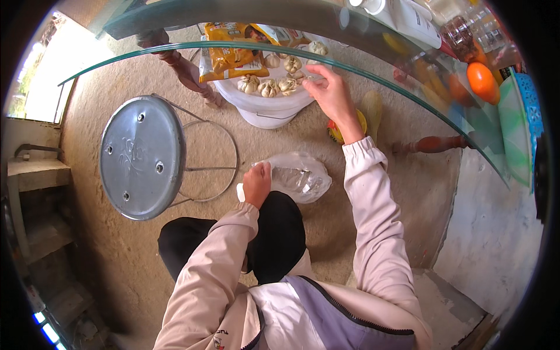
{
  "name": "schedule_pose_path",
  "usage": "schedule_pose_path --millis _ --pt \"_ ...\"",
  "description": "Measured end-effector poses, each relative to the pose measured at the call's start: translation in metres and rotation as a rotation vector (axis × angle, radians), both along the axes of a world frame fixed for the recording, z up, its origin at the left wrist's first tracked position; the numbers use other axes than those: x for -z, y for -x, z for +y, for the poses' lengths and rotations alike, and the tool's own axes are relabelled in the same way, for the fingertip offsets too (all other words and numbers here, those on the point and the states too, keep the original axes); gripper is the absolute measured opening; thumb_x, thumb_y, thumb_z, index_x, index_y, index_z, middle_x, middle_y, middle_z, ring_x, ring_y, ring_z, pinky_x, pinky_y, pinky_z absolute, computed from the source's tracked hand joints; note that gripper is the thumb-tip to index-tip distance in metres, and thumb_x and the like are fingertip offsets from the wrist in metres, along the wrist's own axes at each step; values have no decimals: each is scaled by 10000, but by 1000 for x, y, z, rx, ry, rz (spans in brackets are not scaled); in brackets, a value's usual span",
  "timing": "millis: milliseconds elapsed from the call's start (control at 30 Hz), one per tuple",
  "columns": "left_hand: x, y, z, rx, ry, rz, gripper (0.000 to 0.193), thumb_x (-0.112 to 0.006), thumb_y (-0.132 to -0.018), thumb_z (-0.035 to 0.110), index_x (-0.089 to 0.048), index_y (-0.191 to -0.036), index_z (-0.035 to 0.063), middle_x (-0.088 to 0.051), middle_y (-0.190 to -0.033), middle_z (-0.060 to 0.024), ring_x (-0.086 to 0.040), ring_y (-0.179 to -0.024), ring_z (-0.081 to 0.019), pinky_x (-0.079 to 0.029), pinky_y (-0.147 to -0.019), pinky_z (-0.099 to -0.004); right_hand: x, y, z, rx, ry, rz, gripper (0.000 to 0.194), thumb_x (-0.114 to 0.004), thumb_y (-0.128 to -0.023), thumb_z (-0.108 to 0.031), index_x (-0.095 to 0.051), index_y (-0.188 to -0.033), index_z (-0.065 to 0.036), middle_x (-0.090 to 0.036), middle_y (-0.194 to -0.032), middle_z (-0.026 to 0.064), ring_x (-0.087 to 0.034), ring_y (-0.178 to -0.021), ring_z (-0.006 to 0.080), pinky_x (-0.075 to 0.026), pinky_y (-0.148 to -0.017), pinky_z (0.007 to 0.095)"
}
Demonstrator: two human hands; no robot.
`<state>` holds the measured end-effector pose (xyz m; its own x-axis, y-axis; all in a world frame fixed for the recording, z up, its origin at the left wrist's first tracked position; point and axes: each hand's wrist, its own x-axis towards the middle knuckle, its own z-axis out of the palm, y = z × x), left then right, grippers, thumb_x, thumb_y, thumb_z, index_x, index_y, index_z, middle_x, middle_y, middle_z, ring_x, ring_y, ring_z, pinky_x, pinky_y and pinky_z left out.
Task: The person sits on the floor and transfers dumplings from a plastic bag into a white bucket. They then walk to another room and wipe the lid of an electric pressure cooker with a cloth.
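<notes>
Several garlic bulbs [268, 88] lie on the white lid of a plastic bucket [267, 116] under the glass table. Beside them on the lid are yellow printed food packets [232, 50]. My right hand [328, 89] reaches over the lid's right edge, fingers apart and nothing in them, close to the bulbs. Above my knee, my left hand [257, 183] is closed on the rim of a clear plastic bag [302, 177]. The bag hangs or rests to the right of that hand; its contents cannot be made out.
The glass tabletop's edge [245, 44] curves above the bucket. A round metal stool [142, 157] stands at the left. Wooden table legs [437, 144] rise at both sides. A yellow round container [358, 122] is beside my right wrist. Orange fruit [480, 81] and bottles rest on the glass.
</notes>
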<state>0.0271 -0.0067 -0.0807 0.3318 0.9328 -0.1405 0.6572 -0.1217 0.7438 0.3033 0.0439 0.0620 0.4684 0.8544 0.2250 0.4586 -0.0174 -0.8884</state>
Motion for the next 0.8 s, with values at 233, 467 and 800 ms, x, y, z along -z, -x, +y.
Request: schedule_pose_path --millis 233,467,800 --pt "-5 0 2 1 -49 -16 364 -575 -987 295 -637 -790 -5 -646 -751 -240 -637 -729 -459 -460 -631 -549 7 25 -56 142 -186 347 185 -636 -926 -51 -693 -1099 -13 -735 -1001 60 -691 -779 118 -548 -678 252" --pt "-7 -4 4 -39 -58 -23 350 -567 -993 291 -648 -809 5 -650 -757 -234 -641 -723 -446 -463 -626 -529 143 107 -155 -317 397 256 203 -556 -924 -31 -703 -1053 23 -736 -1026 141 -712 -912 238 -556 -795 346" --pt "-13 0 -2 -21 -4 -45 353 -582 -982 304 -652 -862 -20 -577 -667 -208 -583 -594 -336 -453 -597 -424 270 106 -155 131 650 -537 222 -625 -858 -155 -715 -1042 -70 -704 -1036 184 -656 -1001 387 -504 -849 508"
